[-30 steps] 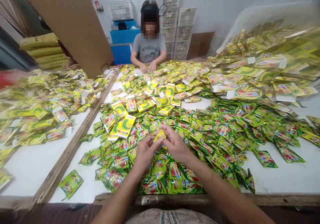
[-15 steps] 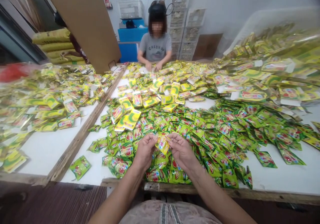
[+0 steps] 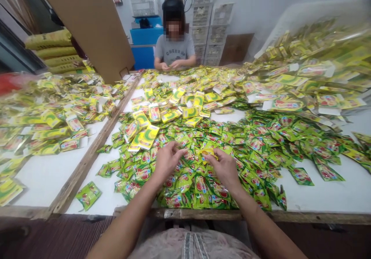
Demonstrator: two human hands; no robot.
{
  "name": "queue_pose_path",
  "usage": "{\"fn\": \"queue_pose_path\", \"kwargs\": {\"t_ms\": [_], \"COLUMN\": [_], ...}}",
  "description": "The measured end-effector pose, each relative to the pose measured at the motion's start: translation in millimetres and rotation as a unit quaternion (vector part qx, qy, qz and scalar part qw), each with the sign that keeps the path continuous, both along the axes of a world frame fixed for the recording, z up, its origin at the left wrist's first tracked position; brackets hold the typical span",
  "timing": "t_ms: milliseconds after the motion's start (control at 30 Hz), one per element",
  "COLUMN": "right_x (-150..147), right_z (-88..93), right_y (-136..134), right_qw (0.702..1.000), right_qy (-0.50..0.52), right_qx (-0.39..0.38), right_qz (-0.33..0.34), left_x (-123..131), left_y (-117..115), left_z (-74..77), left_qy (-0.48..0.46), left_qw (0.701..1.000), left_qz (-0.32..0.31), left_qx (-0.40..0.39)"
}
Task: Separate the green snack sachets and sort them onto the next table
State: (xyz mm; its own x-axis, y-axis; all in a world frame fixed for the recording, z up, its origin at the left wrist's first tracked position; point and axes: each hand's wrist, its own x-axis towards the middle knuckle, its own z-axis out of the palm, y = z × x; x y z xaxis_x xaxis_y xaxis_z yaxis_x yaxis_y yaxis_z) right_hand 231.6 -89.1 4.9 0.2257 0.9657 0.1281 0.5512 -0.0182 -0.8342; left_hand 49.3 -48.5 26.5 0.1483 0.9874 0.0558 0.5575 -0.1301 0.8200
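I have one small yellow packet (image 3: 207,151) pinched in the right hand (image 3: 225,168), above a big green pile.
I see two hands and more shiny, crinkly green packets (image 3: 255,145) than I can count. Flat, smooth yellow boxes (image 3: 148,136) lie behind them, also too many to count. One long, rough wooden strip (image 3: 87,159) runs along the left side. My right thumb and fingers squeeze the yellow packet, while the left hand (image 3: 168,158) is just beside it, holding nothing, thumb and fingers a little apart.

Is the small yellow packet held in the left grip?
No, the right grip pinches the small yellow packet, and the left grip stands apart.
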Motion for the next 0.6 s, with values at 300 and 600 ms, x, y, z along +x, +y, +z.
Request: {"fn": "queue_pose_path", "kwargs": {"t_ms": [300, 600], "right_x": [6, -2], "right_z": [-26.3, -0.7], "right_y": [0, 15], "right_qw": [0.998, 0.956], "right_qy": [-0.047, 0.277], "right_qx": [0.035, -0.047], "right_qz": [-0.010, 0.086], "left_x": [22, 5], "left_y": [1, 12], "left_z": [-24.8, -23.6], "left_qy": [0.260, -0.165], "left_qw": [0.962, 0.984], "left_qz": [-0.062, -0.041], "left_qx": [0.057, -0.046]}}
